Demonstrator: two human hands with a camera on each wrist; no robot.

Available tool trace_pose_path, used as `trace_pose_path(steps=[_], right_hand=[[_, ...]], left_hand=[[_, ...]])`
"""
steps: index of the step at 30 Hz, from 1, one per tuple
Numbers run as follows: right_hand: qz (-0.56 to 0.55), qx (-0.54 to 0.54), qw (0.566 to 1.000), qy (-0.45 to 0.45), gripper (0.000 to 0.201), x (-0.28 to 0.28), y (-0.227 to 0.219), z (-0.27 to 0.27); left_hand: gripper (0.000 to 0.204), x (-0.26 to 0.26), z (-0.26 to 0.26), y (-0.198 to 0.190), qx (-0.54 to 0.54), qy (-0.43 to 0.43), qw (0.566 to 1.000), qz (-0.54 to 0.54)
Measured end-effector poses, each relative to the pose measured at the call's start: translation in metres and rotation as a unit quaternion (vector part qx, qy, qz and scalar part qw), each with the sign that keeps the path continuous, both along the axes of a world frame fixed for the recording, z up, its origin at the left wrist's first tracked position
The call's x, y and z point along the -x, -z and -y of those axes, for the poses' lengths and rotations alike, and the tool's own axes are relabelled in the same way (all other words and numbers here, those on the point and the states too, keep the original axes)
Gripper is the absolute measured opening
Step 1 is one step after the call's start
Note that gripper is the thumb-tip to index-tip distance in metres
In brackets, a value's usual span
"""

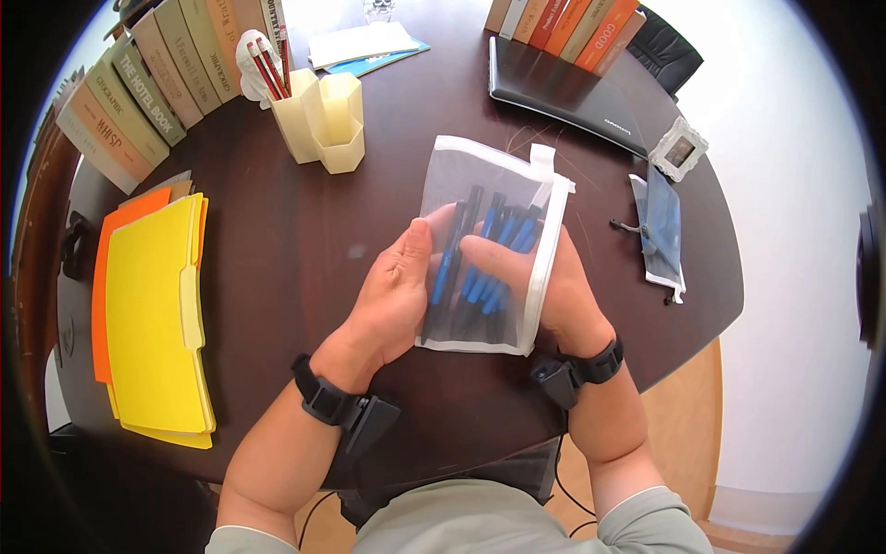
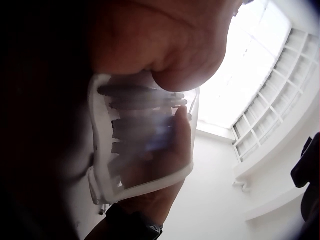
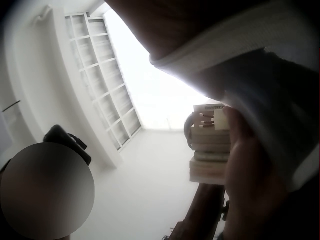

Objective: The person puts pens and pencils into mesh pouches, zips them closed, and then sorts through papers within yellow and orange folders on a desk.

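A see-through mesh zip pouch (image 1: 480,334) with white edging is held up over the desk, several blue and black pens (image 1: 506,226) showing inside it. My left hand (image 1: 392,282) grips its left edge, thumb on the near side and fingers showing through behind. The right hand (image 1: 570,291) holds the side with the white zip strip, and its thumb shows through the clear material over the pens. Close up in the left wrist view, the pouch (image 2: 145,192) spans both hands. In the right wrist view its white edge (image 3: 200,60) is dim and partly in shadow.
Yellow folders (image 1: 152,314) lie at left, near a row of books (image 1: 129,129). A cream pencil holder (image 1: 341,125) stands at the back. At right are a closed laptop (image 1: 563,97), a small picture frame (image 1: 680,150) and another pouch (image 1: 660,235).
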State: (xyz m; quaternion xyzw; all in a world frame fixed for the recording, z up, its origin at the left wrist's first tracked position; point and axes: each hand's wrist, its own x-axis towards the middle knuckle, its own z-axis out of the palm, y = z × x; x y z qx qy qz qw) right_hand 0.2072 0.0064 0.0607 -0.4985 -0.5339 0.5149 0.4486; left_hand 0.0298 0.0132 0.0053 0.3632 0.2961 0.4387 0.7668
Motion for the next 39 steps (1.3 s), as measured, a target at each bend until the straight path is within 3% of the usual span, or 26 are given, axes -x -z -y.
trace_pose_path(steps=[3, 11, 17, 20, 27, 39], right_hand=[[0.05, 0.01, 0.999, 0.014, 0.031, -0.002, 0.002, 0.0], [0.028, -0.013, 0.999, 0.031, 0.031, -0.001, 0.006, -0.001], [0.035, -0.012, 0.999, 0.032, 0.03, -0.002, 0.009, -0.002], [0.038, -0.012, 0.999, 0.033, 0.029, -0.003, 0.011, -0.003], [0.058, -0.051, 0.996, 0.054, 0.029, -0.003, 0.018, -0.004], [0.052, -0.004, 0.998, 0.032, 0.02, 0.005, 0.007, -0.001]], left_hand=[[0.069, 0.001, 0.0, -0.004, 0.02, 0.001, 1.0, 0.016], [0.066, 0.0, -0.002, -0.001, 0.047, -0.013, 0.998, 0.028], [0.067, 0.0, -0.002, 0.001, 0.046, -0.013, 0.999, 0.017], [0.068, 0.0, -0.003, -0.002, 0.002, 0.012, 0.998, 0.067], [0.069, 0.0, -0.003, -0.002, -0.001, 0.011, 0.999, 0.053], [0.069, -0.001, -0.001, 0.002, 0.014, -0.011, 0.999, 0.032]])
